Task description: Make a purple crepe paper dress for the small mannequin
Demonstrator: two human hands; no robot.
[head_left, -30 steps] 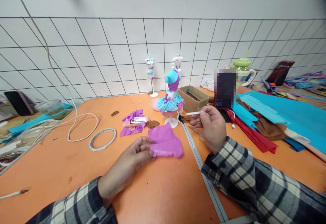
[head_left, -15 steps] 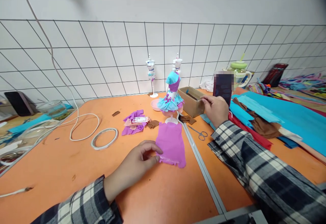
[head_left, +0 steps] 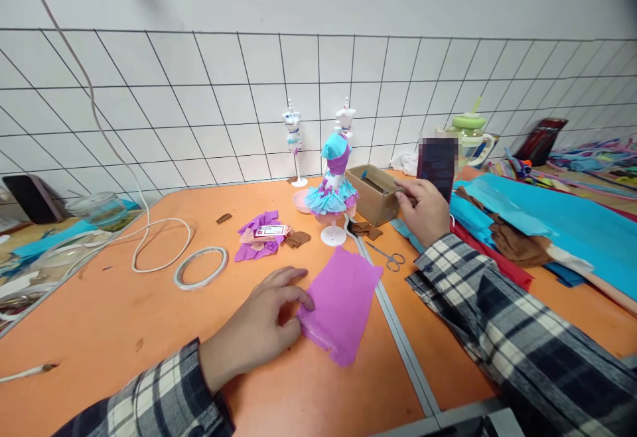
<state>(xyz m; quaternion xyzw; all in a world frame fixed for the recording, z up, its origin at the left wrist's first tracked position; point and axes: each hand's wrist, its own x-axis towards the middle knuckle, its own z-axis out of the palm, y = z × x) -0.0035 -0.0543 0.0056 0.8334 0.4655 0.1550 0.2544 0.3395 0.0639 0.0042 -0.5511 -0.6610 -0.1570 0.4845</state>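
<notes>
My left hand (head_left: 266, 317) rests on the orange table with its fingers apart. Its index fingertip touches the left edge of a purple crepe paper piece (head_left: 343, 301), which lies at a slant and has a shiny, wet-looking strip near its lower edge. My right hand (head_left: 423, 210) is at the right side of an open cardboard box (head_left: 375, 201), thumb and index finger closed at its rim. Just behind the purple paper stands a small white dress form (head_left: 332, 235) in a blue and purple ruffled dress (head_left: 331, 195). Small scissors (head_left: 391, 258) lie right of the paper.
A tape roll (head_left: 200, 268) and crumpled purple paper (head_left: 259, 241) lie to the left. Two more dress forms stand at the wall, one a white form (head_left: 292, 138). A phone (head_left: 438, 165) is upright behind my right hand. Blue sheets (head_left: 557, 218) cover the right side.
The purple paper has turned clockwise, and its lower edge has come closer to me. My left hand has moved slightly left with its fingers more spread. My right hand stays by the box.
</notes>
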